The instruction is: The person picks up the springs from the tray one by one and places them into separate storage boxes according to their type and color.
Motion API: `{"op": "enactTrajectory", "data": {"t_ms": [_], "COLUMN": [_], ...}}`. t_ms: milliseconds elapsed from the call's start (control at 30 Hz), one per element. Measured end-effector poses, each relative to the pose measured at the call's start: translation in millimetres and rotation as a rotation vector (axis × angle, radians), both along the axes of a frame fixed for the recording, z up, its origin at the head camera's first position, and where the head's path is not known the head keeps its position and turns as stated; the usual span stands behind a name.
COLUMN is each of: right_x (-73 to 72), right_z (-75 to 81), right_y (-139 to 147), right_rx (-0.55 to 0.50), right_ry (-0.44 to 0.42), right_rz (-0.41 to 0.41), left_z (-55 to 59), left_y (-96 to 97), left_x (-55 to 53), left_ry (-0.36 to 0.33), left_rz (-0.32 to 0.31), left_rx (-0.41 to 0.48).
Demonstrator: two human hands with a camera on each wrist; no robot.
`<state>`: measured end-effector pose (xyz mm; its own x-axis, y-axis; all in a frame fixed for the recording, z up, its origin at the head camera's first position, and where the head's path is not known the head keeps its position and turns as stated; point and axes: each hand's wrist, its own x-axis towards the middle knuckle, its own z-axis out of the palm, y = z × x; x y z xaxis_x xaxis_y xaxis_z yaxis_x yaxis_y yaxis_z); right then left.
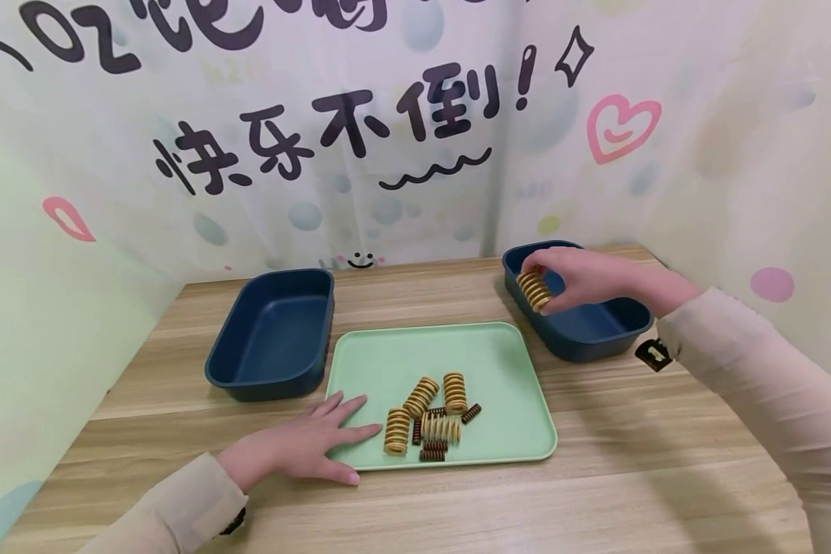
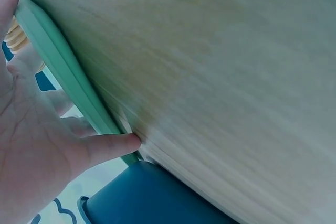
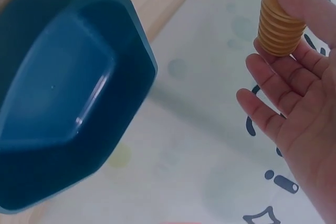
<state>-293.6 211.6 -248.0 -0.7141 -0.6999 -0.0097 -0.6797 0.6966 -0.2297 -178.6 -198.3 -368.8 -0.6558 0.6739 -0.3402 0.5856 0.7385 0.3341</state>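
Note:
My right hand (image 1: 582, 278) pinches a gold coil spring (image 1: 534, 290) between thumb and fingers, up over the right blue bin (image 1: 569, 348). In the right wrist view the spring (image 3: 281, 22) stands between the thumb and fingertips, with the bin (image 3: 68, 93) below it to the left. My left hand (image 1: 308, 444) lies with fingers spread across the left edge of the pale green tray (image 1: 415, 346), its thumb by the front corner. Several gold springs (image 1: 455, 392) and smaller dark brown springs (image 1: 432, 454) lie bunched on the tray near the left fingertips.
Another blue bin (image 1: 270, 338) stands left of the tray, close to its back left corner. The wood-grain table (image 1: 595, 492) reaches back to a printed curtain (image 1: 415, 223). Each wrist wears a dark strap, the right one (image 1: 654, 354) beside the right bin.

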Motion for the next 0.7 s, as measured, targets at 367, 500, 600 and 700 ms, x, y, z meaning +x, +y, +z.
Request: {"op": "enactTrajectory", "data": {"t_ms": [367,500,600,700], "right_x": [-22.4,-33.1,-40.7,-47.6], "right_z": [8.1,7.6,7.0,5.4], "right_y": [14.8,20.4,23.1,24.7], "right_rx": [-0.089,-0.122,-0.128,-0.127], "right_ry": [-0.051,-0.059,-0.060,-0.069], "right_rz": [-0.108,-0.156,-0.179,-0.198], "left_z": [0.5,0.1,-0.7,-1.5], "left_y": [1.0,0.9,0.5,0.1], "left_x": [-1.4,-2.5,-2.9,-2.6], "left_ry": [-0.003,-0.010,-0.007,0.003], "left_rz": [-0.008,-0.003,-0.003,-0.007], "left_rx": [-0.040,-0.044,-0.045,-0.045]}}
